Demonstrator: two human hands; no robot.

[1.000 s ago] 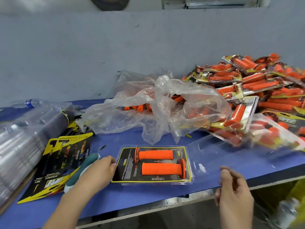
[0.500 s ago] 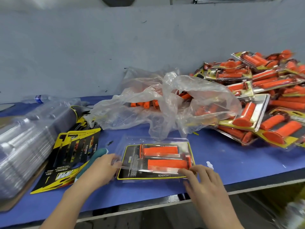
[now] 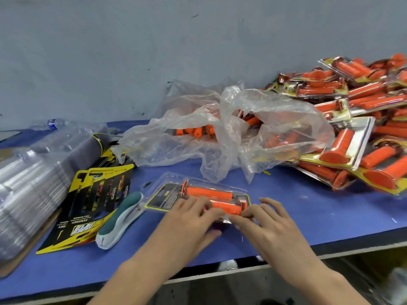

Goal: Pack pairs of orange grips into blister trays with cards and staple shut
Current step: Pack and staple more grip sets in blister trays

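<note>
Lower centre of the frame: the blister tray lies flat on the blue tabletop. It holds a yellow-edged card and two orange grips side by side, each running left to right. Your left hand lies on the near part of the tray, its fingers fairly straight over the nearer orange grip and its thumb spread toward the tabletop edge. Its grip is open: it presses and clasps nothing. Your right hand meets it from the right with slightly bent fingers, the fingertips set on the tray's near right corner. Its grip is likewise open and pressing. Just left of the tray lies a teal and white stapler, partly on a stack of cards. A stack of clear trays fills the left edge. Centre: a crumpled plastic bag with loose orange pieces inside. Right: a pile of finished packs.
</note>
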